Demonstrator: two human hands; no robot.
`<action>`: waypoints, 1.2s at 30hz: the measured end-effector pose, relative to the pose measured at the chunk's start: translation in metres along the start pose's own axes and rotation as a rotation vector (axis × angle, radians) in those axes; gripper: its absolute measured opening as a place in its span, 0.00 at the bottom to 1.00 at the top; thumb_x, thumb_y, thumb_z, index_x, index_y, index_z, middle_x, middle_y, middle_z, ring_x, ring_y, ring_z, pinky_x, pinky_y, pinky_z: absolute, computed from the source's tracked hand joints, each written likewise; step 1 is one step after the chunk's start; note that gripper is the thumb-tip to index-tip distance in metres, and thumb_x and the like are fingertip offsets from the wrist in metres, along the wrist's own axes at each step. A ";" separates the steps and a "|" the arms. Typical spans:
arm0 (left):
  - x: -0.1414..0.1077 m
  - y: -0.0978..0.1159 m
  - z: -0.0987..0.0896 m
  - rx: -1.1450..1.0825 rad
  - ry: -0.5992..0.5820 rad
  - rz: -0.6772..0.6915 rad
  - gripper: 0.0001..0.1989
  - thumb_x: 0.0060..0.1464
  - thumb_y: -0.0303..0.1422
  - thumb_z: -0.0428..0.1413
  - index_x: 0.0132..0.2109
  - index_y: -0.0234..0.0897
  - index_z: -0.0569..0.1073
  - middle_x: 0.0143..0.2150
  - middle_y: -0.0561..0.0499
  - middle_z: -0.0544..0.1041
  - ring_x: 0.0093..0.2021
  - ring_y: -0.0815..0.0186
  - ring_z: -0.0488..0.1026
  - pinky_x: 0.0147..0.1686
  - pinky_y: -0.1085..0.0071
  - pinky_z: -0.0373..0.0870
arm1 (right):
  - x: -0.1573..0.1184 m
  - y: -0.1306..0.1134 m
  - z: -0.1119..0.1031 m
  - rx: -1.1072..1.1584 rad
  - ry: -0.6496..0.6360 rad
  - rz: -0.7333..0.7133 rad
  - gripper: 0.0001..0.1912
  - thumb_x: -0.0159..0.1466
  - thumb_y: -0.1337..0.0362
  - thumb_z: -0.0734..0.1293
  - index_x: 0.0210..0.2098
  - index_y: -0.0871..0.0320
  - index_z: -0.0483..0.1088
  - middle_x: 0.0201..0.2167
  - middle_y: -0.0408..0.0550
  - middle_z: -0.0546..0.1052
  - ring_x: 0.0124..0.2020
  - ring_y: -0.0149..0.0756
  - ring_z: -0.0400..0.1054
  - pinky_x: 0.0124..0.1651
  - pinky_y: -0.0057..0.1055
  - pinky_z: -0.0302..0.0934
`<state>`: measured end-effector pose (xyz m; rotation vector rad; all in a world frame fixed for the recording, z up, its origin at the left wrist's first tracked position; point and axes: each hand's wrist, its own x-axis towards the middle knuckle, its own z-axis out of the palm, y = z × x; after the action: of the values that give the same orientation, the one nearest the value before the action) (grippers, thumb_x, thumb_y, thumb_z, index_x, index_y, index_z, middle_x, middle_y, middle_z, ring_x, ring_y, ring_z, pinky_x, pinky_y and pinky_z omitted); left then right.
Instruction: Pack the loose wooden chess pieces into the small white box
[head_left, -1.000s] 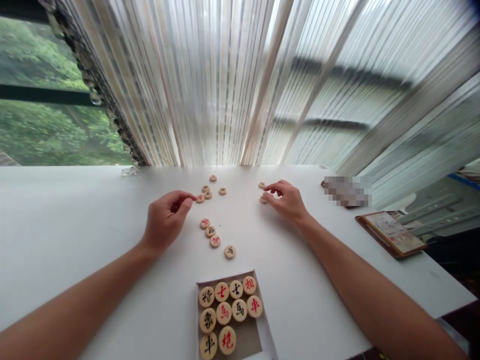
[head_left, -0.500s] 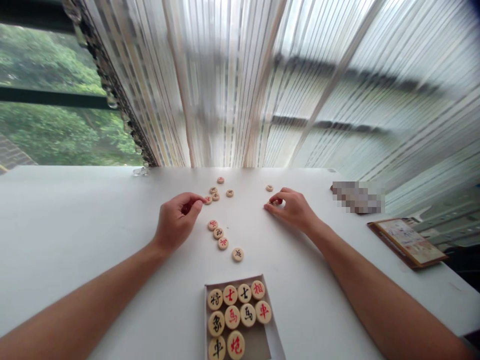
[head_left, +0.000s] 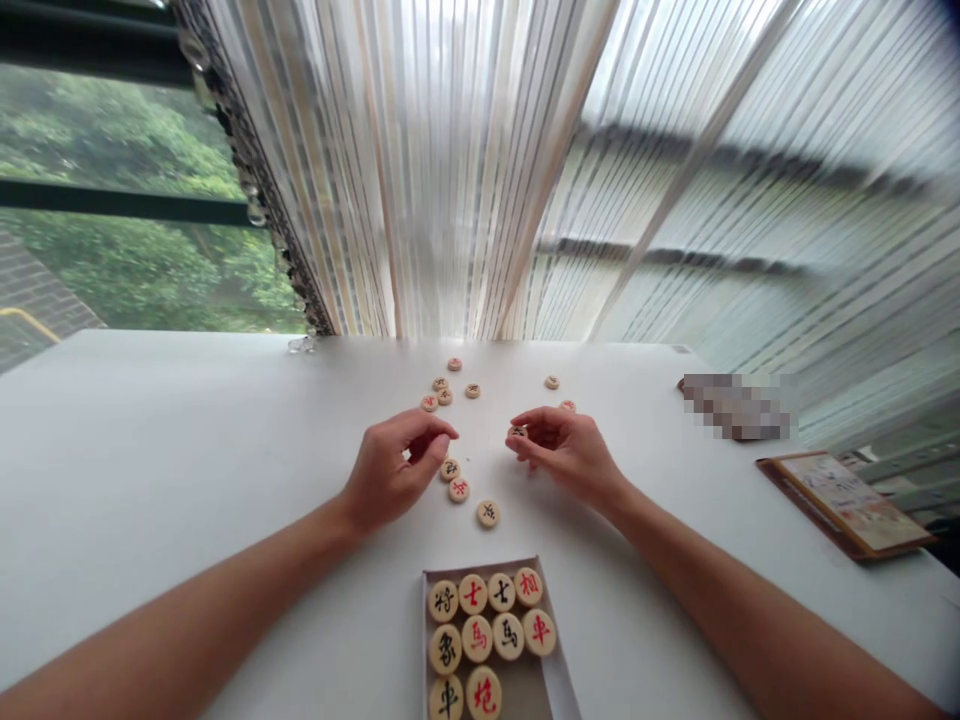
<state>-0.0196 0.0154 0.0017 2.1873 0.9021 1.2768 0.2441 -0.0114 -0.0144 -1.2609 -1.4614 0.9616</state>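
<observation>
Between the fingertips of my right hand (head_left: 562, 445) is a round wooden piece (head_left: 517, 432) with a black character, held above the table. My left hand (head_left: 397, 465) is closed in a pinch over the row of pieces; whatever its fingertips hold, if anything, is hidden. Beside it lie a black-marked piece (head_left: 450, 469), a red-marked piece (head_left: 459, 489) and another black-marked piece (head_left: 488, 514). Nearest to me stands an open box (head_left: 484, 565) with rows of large-looking pieces, among them a red-marked one (head_left: 484, 692) in the front row.
Several small pieces (head_left: 454, 364) lie farther back on the white table (head_left: 225, 440). Two more are behind my right hand, one (head_left: 552, 382) fully visible. At the right are a blurred-out item (head_left: 739, 407) and a framed board (head_left: 847, 500). Strip curtains hang behind.
My right hand has moved left and lifted a black-marked piece off the table. My left hand has come nearer and to the right, away from the far red piece. The view has shifted slightly.
</observation>
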 end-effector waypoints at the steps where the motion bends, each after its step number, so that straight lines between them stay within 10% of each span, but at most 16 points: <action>1: 0.000 0.000 0.001 -0.013 -0.008 -0.005 0.07 0.63 0.29 0.57 0.39 0.35 0.81 0.32 0.50 0.79 0.28 0.69 0.72 0.28 0.74 0.67 | 0.000 -0.001 0.002 0.037 0.004 -0.010 0.25 0.58 0.49 0.79 0.45 0.61 0.80 0.30 0.50 0.80 0.29 0.34 0.74 0.31 0.30 0.71; 8: 0.003 -0.010 0.002 -0.163 0.029 -0.175 0.10 0.64 0.35 0.59 0.40 0.32 0.81 0.29 0.50 0.78 0.27 0.70 0.71 0.27 0.75 0.66 | 0.011 -0.024 0.016 0.196 -0.019 0.017 0.27 0.57 0.53 0.80 0.51 0.63 0.79 0.35 0.50 0.83 0.33 0.32 0.77 0.39 0.31 0.75; 15: 0.004 -0.012 0.005 -0.405 -0.064 -0.285 0.16 0.62 0.40 0.65 0.47 0.31 0.83 0.37 0.46 0.84 0.31 0.68 0.78 0.30 0.76 0.72 | 0.026 -0.035 0.045 0.356 -0.125 0.091 0.24 0.45 0.57 0.86 0.35 0.64 0.80 0.28 0.50 0.82 0.29 0.34 0.78 0.34 0.29 0.74; 24: 0.002 -0.011 0.008 -0.431 -0.094 -0.317 0.13 0.58 0.33 0.68 0.49 0.32 0.85 0.40 0.45 0.86 0.39 0.63 0.83 0.39 0.74 0.78 | 0.020 -0.018 0.049 0.420 -0.150 0.030 0.15 0.56 0.59 0.82 0.41 0.59 0.85 0.32 0.50 0.85 0.32 0.31 0.79 0.40 0.28 0.76; 36: 0.007 0.001 0.003 -0.463 -0.134 -0.332 0.07 0.63 0.31 0.63 0.43 0.31 0.85 0.31 0.50 0.84 0.25 0.75 0.72 0.25 0.83 0.69 | 0.012 -0.020 0.047 0.496 -0.168 0.105 0.16 0.54 0.60 0.84 0.41 0.58 0.85 0.35 0.51 0.86 0.32 0.30 0.81 0.40 0.23 0.77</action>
<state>-0.0139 0.0195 0.0050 1.6612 0.7819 1.0395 0.1928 -0.0020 -0.0048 -0.9124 -1.1837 1.4257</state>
